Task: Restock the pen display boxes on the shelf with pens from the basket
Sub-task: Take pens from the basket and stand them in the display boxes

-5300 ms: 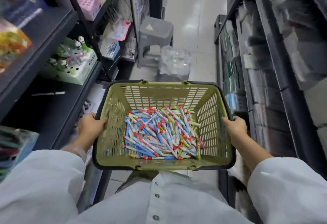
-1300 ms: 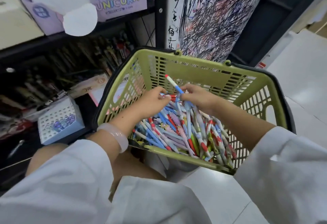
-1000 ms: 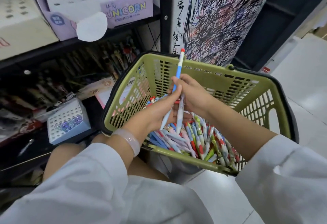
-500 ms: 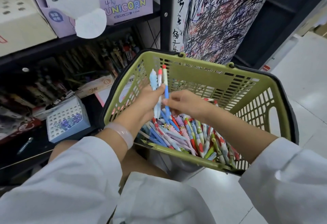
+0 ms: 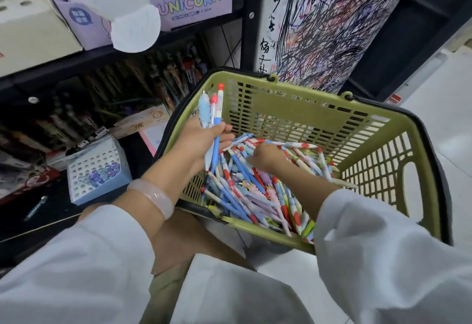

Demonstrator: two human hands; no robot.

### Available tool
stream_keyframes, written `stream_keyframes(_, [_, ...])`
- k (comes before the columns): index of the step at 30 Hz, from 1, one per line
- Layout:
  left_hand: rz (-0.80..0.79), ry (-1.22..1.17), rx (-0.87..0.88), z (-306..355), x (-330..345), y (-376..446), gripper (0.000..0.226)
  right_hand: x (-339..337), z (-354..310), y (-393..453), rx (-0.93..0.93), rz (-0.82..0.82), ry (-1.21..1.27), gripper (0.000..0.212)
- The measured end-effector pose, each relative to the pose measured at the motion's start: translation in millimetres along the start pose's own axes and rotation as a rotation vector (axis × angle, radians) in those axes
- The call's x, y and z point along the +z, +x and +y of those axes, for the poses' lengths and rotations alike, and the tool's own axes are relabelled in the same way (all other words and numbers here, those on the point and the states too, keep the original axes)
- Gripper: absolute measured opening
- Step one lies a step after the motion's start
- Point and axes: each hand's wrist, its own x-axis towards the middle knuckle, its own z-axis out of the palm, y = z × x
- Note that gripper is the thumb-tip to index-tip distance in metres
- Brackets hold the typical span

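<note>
Head view, looking down. Our left hand [image 5: 201,142] has its fingers curled round a small bunch of pens [image 5: 213,119], three as far as we can count, caps up and standing clear above the fist; we judge they are held upright so more can be slotted in beside them. Just to its right, our right hand [image 5: 265,156] is down among the loose pens [image 5: 255,188], fingertips buried in the heap. Whether it has pinched one yet we cannot tell.

Both hands sit inside the green basket [image 5: 306,109], which leans toward us, so the pens have slid to the near corner, under and below the hands. That seems to be why picking is done there.

Left of the left hand, lower down, a small blue box with holes [image 5: 94,167] holds only a few purple-topped pens in one corner; most holes gape. Above the left hand, on the shelf [image 5: 76,60], a purple box marked UNICORN [image 5: 189,4] also shows bare holes.

Judgement: gathering stage, nothing restocked from this handful yet.
</note>
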Motion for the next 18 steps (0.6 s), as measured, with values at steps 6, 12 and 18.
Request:
stream_keyframes(6, [0.008, 0.096, 0.023, -3.2, -5.0, 14.7, 0.013, 23.7, -16.6, 24.9, 0.023, -0.006, -0.234, 0.029])
stream_keyframes(12, [0.059, 0.157, -0.027, -9.3, -1.4, 26.2, 0.005, 33.2, -27.7, 37.9, 0.046, -0.035, -0.219, 0.032])
stream_keyframes(18, [0.099, 0.114, -0.067, -8.1, -6.2, 25.3, 0.004, 1.5, -4.7, 21.1, 0.013, -0.24, -0.085, 0.046])
